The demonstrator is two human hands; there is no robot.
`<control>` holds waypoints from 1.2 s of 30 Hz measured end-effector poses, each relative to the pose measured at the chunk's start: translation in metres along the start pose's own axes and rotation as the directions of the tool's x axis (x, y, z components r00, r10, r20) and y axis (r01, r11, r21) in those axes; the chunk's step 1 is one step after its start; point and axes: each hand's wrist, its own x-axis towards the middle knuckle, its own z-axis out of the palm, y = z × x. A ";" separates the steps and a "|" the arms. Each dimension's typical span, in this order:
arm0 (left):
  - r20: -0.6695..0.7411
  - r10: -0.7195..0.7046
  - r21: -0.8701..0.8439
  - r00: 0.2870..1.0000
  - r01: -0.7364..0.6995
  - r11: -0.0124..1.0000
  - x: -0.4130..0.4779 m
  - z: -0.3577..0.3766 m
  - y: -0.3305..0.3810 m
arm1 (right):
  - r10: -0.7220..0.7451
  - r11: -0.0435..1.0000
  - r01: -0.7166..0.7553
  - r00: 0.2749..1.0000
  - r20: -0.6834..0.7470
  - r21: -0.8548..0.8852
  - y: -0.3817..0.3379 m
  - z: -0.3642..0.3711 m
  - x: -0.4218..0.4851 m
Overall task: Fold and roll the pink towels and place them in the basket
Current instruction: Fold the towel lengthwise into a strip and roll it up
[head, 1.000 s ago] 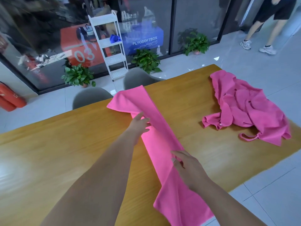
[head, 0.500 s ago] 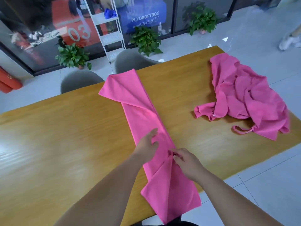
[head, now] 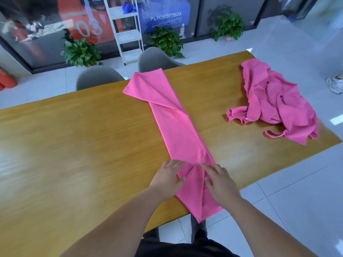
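As the pink towel strip (head: 178, 132) stretches away, left hand (head: 167, 178), right hand (head: 220, 180), flat-fingered on its near end.

Both hands, left hand (head: 168, 178) and right hand (head: 220, 179), press flat on the folded pink towel (head: 178, 130).

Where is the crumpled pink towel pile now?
In the head view, the crumpled towel pile lies at the right end of the table, apart from the folded towel strip to its left.
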 end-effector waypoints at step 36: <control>-0.308 -0.332 -0.065 0.892 0.328 0.942 -0.105 0.131 0.119 | -0.069 0.838 -0.016 0.988 0.135 0.546 0.096 -0.020 -0.062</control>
